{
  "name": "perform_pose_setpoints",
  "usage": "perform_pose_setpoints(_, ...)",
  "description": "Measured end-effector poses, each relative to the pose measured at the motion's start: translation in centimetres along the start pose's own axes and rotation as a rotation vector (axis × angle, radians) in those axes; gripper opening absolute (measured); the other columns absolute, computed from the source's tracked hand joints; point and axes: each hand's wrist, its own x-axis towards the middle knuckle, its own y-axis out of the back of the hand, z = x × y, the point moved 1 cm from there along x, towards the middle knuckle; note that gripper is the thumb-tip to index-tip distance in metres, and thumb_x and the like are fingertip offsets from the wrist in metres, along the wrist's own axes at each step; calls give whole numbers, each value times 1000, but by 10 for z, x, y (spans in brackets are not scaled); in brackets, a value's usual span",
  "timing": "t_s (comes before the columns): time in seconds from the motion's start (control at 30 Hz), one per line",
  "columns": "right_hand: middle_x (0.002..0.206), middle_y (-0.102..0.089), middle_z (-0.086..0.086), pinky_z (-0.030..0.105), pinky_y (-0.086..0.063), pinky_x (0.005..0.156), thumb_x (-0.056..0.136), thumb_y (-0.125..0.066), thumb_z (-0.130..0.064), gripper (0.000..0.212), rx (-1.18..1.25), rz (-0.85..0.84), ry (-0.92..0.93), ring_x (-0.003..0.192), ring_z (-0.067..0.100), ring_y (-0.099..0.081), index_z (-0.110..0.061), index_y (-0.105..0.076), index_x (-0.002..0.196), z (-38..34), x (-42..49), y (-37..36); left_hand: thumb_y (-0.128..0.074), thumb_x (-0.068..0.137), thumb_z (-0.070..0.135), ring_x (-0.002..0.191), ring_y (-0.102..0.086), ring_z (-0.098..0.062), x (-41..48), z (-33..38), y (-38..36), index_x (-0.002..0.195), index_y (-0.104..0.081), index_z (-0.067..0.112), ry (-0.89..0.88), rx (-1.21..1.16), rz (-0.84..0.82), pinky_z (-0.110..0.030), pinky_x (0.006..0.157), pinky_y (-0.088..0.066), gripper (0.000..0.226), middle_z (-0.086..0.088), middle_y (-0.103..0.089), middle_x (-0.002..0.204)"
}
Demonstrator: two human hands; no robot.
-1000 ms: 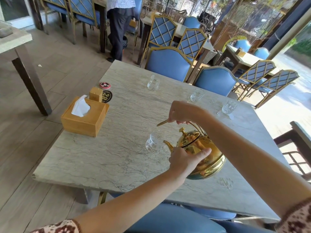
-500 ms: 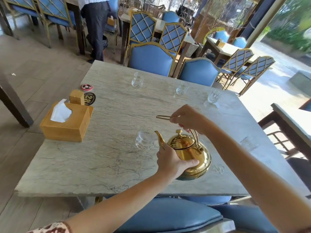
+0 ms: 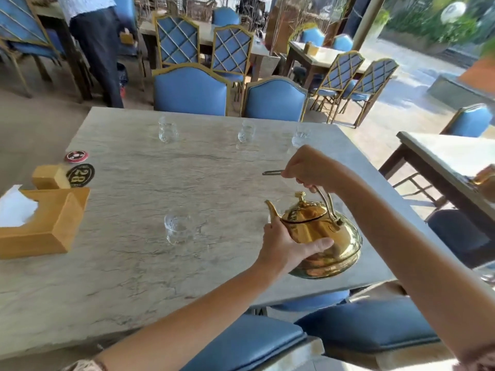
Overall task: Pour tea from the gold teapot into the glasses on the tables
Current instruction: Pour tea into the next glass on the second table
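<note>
The gold teapot (image 3: 318,234) hangs just above the marble table (image 3: 139,277) near its right front edge, almost upright, spout pointing left. My right hand (image 3: 313,170) grips its arched handle from above. My left hand (image 3: 284,247) cups the pot's belly under the spout. A clear glass (image 3: 178,228) stands to the left of the spout, apart from it. Three more glasses stand along the far edge: the left glass (image 3: 167,132), the middle glass (image 3: 246,133) and the right glass (image 3: 301,136).
A wooden tissue box (image 3: 45,223), a small wooden block (image 3: 49,178), a number disc (image 3: 80,174) and a red coaster (image 3: 73,156) sit at the table's left. Blue chairs (image 3: 190,92) ring the table. A second table (image 3: 452,156) stands right. A person (image 3: 96,49) stands far left.
The teapot has swung from tilted over the near glass back to almost upright and moved right, away from that glass. My view has turned to the right.
</note>
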Motion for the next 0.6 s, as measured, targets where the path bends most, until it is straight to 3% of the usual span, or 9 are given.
perform_pose_setpoints(0.07, 70, -56, 13, 26, -40, 48, 92, -58, -20, 36, -31, -33, -21, 49, 18, -46, 11, -63, 109, 17, 9, 8, -73, 28, 95, 134, -57, -23, 6, 4, -21, 145, -48, 20, 19, -52, -15, -44, 114, -51, 141, -5, -61, 140)
perform_pose_setpoints(0.17, 59, -48, 11, 27, -37, 44, 92, -60, -14, 24, -60, -92, -57, 45, 19, -41, 10, -63, 97, 38, 22, 18, -86, 75, 55, 126, -62, -17, 10, 16, -48, 141, -55, 20, 6, -137, -49, -36, 113, -51, 81, -2, -67, 136)
perform_pose_setpoints(0.2, 57, -46, 10, 27, -36, 43, 92, -60, -13, 19, -73, -105, -55, 44, 19, -40, 7, -62, 92, 44, 28, 20, -85, 79, 49, 125, -62, -17, 14, 18, -56, 141, -55, 19, 0, -160, -47, -34, 112, -51, 76, -1, -68, 135)
perform_pose_setpoints(0.23, 55, -45, 9, 26, -35, 42, 92, -60, -12, 17, -85, -115, -46, 43, 18, -39, 4, -60, 88, 49, 34, 21, -85, 76, 54, 126, -62, -17, 18, 21, -63, 143, -54, 18, 7, -177, -33, -34, 112, -51, 82, -2, -68, 136)
perform_pose_setpoints(0.3, 53, -44, 8, 25, -34, 42, 91, -59, -11, 15, -114, -127, -10, 42, 18, -37, 2, -58, 83, 59, 44, 23, -81, 46, 83, 127, -63, -20, 26, 26, -77, 144, -54, 18, 17, -198, 21, -38, 113, -51, 120, -2, -69, 136)
perform_pose_setpoints(0.37, 51, -44, 7, 25, -33, 41, 91, -57, -8, 18, -152, -147, 47, 41, 17, -37, 0, -55, 75, 66, 51, 26, -72, 23, 96, 127, -64, -21, 38, 22, -90, 142, -56, 18, 29, -231, 76, -41, 113, -52, 143, -2, -70, 134)
perform_pose_setpoints(0.47, 49, -43, 7, 25, -33, 41, 90, -55, -6, 24, -214, -187, 121, 40, 18, -37, -3, -50, 67, 69, 58, 31, -76, 25, 95, 125, -67, -23, 48, 25, -103, 140, -58, 18, 36, -276, 103, -43, 111, -54, 139, -3, -73, 131)
perform_pose_setpoints(0.6, 49, -44, 9, 25, -34, 41, 90, -55, -4, 21, -311, -264, 179, 40, 19, -38, 0, -54, 70, 64, 65, 32, -83, 58, 72, 117, -71, -22, 55, 32, -116, 131, -65, 13, 59, -336, 143, -42, 107, -57, 95, -7, -77, 121)
